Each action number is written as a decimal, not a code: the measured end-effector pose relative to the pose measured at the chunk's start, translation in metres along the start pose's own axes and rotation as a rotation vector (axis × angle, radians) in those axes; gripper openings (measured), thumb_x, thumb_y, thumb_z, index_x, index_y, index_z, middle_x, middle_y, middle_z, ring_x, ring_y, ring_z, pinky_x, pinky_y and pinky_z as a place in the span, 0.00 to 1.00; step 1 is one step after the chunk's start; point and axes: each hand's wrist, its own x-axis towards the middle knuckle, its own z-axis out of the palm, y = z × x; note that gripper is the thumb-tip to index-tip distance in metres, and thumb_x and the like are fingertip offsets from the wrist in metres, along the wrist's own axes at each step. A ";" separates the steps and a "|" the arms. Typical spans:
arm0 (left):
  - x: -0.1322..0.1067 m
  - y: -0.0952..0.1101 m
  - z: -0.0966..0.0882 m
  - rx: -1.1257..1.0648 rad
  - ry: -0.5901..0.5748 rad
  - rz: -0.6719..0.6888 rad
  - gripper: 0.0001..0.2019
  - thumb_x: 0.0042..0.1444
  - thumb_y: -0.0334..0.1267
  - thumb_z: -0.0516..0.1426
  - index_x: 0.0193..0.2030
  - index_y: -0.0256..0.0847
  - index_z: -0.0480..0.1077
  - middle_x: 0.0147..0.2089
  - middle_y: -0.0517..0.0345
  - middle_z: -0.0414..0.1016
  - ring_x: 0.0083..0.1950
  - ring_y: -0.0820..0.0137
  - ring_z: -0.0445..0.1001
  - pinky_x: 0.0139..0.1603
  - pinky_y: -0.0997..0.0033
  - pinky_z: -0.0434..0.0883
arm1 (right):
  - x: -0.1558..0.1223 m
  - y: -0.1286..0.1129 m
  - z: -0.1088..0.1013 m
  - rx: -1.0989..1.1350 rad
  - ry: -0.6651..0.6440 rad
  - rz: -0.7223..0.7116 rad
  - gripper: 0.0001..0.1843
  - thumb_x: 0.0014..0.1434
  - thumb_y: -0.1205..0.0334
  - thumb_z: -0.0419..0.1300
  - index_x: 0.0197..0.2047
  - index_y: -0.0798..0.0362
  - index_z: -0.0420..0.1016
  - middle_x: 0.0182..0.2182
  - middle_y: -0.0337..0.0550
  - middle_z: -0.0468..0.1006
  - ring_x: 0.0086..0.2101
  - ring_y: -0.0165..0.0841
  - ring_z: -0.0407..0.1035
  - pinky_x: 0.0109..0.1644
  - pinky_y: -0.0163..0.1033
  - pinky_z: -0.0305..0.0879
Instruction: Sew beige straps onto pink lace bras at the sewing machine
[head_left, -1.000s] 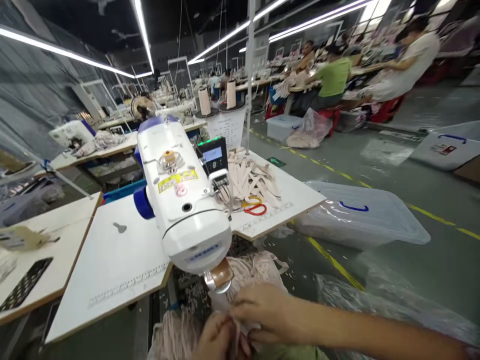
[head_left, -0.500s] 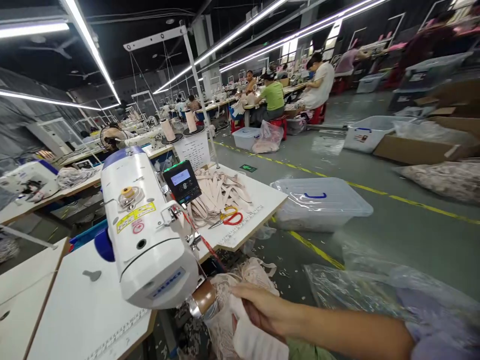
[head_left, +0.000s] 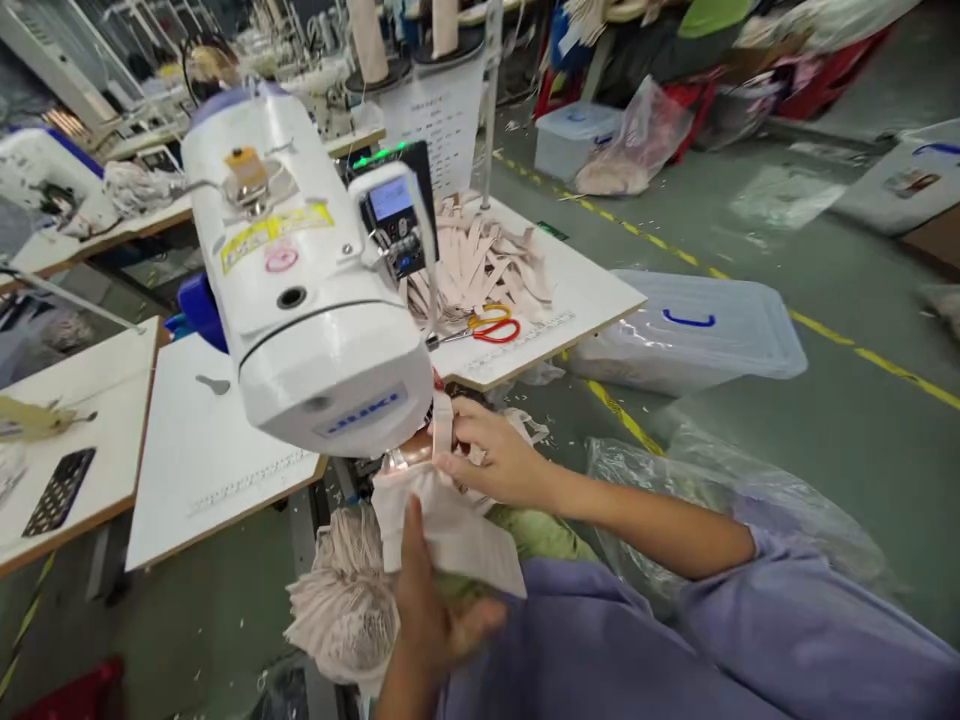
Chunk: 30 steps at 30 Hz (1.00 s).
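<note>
A white sewing machine (head_left: pixel 330 370) stands in front of me. A pale beige fabric piece (head_left: pixel 457 530) hangs below its head, its upper edge by the needle area. My right hand (head_left: pixel 495 455) is closed, pinching a narrow beige strap (head_left: pixel 442 425) beside the machine's cylinder arm (head_left: pixel 416 450). Against the lower left of the fabric is my left hand (head_left: pixel 431 610), somewhat blurred, with its visible fingers apart. Whether it presses on the cloth I cannot tell. The needle itself is hidden behind the machine head.
Scissors (head_left: pixel 491 325) lie on the white tabletop (head_left: pixel 592 275) near a heap of beige straps (head_left: pixel 487 260). A bundle of beige pieces (head_left: pixel 345 600) hangs at lower left. A lidded plastic bin (head_left: pixel 690 330) and clear plastic sheeting (head_left: pixel 637 480) are on the right.
The view has tilted down and closer. My left hand has come into sight. My right hand, earlier holding the fabric below the machine, now grips the strap at the cylinder arm.
</note>
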 end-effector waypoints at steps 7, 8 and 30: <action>0.044 -0.004 -0.005 0.473 -0.124 0.051 0.41 0.62 0.48 0.58 0.76 0.43 0.44 0.67 0.43 0.69 0.60 0.53 0.75 0.49 0.60 0.78 | 0.018 0.039 0.018 0.222 0.088 0.219 0.10 0.54 0.63 0.61 0.40 0.51 0.70 0.41 0.42 0.69 0.40 0.33 0.66 0.41 0.37 0.64; 0.046 -0.003 -0.004 0.509 -0.129 0.045 0.40 0.62 0.48 0.59 0.76 0.44 0.45 0.65 0.44 0.71 0.58 0.54 0.77 0.48 0.61 0.79 | 0.020 0.042 0.020 0.353 0.090 0.282 0.13 0.52 0.63 0.61 0.43 0.51 0.69 0.40 0.40 0.70 0.38 0.32 0.66 0.38 0.36 0.64; 0.065 0.014 -0.014 0.569 -0.253 -0.162 0.33 0.66 0.46 0.54 0.74 0.39 0.51 0.36 0.51 0.81 0.34 0.64 0.79 0.34 0.71 0.74 | 0.074 0.058 0.002 -0.132 -0.005 -0.065 0.05 0.57 0.63 0.55 0.38 0.52 0.69 0.44 0.45 0.71 0.35 0.33 0.64 0.41 0.41 0.69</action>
